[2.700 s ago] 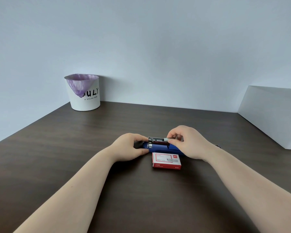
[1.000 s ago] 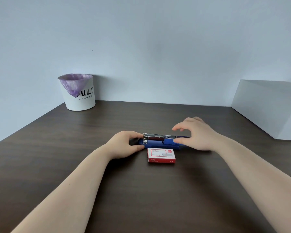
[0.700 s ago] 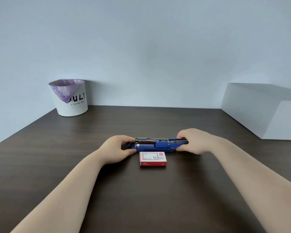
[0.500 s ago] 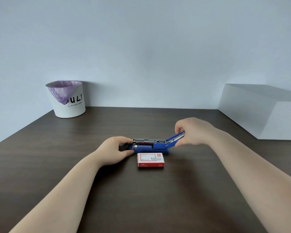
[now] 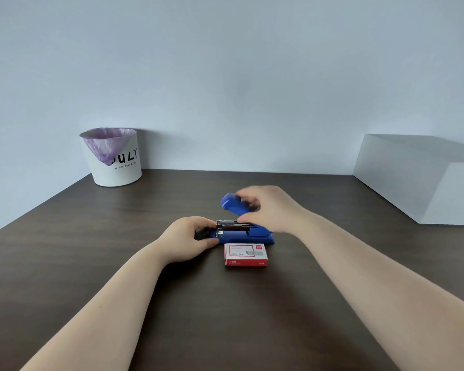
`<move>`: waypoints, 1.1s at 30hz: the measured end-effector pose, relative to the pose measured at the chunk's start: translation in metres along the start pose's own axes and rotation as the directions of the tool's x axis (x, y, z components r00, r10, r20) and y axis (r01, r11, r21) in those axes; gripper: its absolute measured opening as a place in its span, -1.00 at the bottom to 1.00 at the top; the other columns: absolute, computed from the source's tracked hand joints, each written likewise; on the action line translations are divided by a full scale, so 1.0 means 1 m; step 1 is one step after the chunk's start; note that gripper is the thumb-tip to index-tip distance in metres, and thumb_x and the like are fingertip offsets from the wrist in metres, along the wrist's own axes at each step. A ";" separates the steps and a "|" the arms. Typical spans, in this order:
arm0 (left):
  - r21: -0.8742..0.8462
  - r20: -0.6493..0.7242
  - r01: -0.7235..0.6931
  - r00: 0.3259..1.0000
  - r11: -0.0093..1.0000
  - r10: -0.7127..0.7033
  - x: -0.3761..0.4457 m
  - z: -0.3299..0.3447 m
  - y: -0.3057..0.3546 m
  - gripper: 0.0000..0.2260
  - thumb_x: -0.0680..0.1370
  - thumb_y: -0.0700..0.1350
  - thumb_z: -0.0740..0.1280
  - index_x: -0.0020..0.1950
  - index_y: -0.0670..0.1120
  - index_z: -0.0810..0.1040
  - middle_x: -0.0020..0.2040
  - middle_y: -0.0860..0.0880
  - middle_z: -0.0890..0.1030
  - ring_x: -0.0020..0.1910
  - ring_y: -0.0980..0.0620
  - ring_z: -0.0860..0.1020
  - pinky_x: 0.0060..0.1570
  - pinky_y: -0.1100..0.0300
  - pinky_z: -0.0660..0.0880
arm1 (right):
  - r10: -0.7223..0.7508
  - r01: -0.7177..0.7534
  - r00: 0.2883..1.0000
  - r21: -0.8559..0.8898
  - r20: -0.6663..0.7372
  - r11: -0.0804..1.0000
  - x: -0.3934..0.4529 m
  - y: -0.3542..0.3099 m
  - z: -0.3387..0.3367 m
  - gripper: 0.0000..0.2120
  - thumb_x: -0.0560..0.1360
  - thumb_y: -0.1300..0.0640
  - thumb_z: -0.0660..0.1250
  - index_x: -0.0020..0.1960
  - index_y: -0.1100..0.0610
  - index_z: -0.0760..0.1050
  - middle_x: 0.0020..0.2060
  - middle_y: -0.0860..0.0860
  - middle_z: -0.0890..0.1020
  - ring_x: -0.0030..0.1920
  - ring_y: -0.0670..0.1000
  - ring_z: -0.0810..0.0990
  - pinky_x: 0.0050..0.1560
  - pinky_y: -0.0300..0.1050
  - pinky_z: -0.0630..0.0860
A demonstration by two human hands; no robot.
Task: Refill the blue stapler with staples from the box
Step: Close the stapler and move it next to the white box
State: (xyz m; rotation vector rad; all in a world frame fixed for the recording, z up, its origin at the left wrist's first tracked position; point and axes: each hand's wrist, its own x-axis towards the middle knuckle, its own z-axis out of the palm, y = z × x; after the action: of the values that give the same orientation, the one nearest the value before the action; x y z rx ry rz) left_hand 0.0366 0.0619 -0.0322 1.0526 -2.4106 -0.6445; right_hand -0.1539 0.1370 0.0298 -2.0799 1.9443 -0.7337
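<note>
The blue stapler [image 5: 260, 234] lies on the dark wooden table [image 5: 91, 236], its metal staple channel [image 5: 232, 225] exposed. Its blue top cover [image 5: 232, 205] is swung up over the channel, blurred by motion, and my right hand [image 5: 268, 207] holds it from the right. My left hand [image 5: 188, 238] grips the stapler's front end at the left and pins the base down. The red and white staple box [image 5: 245, 254] lies shut just in front of the stapler, touched by neither hand.
A white bin [image 5: 113, 159] with a purple liner stands at the back left by the wall. A large white box [image 5: 423, 178] occupies the right side of the table.
My right hand took the cover, which lay flat to the right, and swung it up and leftward over the channel. My left hand stayed on the stapler's front.
</note>
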 end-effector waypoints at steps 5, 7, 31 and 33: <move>0.005 0.023 0.007 1.000 1.000 -0.008 0.000 -0.001 0.000 -0.74 0.47 -0.06 0.37 0.16 0.08 0.56 0.05 0.09 0.63 0.03 0.08 0.53 0.03 0.24 0.37 | 0.056 -0.032 0.991 -0.183 0.124 0.983 0.000 0.007 0.010 -0.64 0.42 0.04 0.41 0.19 0.07 0.54 0.09 0.02 0.65 0.10 0.05 0.58 0.17 0.08 0.52; 0.003 0.018 0.007 1.000 1.000 -0.007 0.000 -0.002 0.000 -0.73 0.47 -0.06 0.38 0.17 0.07 0.56 0.06 0.09 0.63 0.04 0.08 0.53 0.04 0.24 0.37 | 0.030 -0.013 0.995 -0.184 0.092 0.983 -0.002 0.011 0.007 -0.55 0.42 -0.03 0.40 0.29 -0.01 0.46 0.22 -0.03 0.59 0.22 0.02 0.53 0.25 0.04 0.48; 0.180 -0.153 0.246 0.963 0.952 -0.220 0.069 0.018 0.059 -0.90 0.46 0.02 0.30 -0.13 0.04 0.57 -0.07 0.06 0.65 -0.01 0.01 0.57 0.04 0.08 0.52 | 0.417 -0.427 0.831 0.059 -0.368 0.902 -0.045 0.126 -0.014 -0.81 0.43 0.08 0.35 -0.02 0.17 0.53 -0.14 0.05 0.60 -0.16 0.05 0.45 -0.16 -0.14 0.35; 0.133 -0.188 0.247 0.957 0.960 -0.220 0.089 0.035 0.083 -0.90 0.48 0.02 0.28 -0.15 0.02 0.54 -0.08 0.03 0.63 -0.06 -0.01 0.54 -0.02 0.11 0.49 | 0.465 -0.461 0.784 0.117 -0.411 0.880 -0.049 0.145 -0.022 -0.86 0.43 0.14 0.32 -0.05 0.17 0.53 -0.17 0.05 0.58 -0.17 0.06 0.45 -0.19 -0.16 0.35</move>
State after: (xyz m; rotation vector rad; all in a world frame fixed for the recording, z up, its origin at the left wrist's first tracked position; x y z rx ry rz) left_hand -0.0841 0.0526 0.0044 1.4142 -2.2339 -0.4256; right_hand -0.2920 0.1726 -0.0298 -1.3953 2.5346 -1.1427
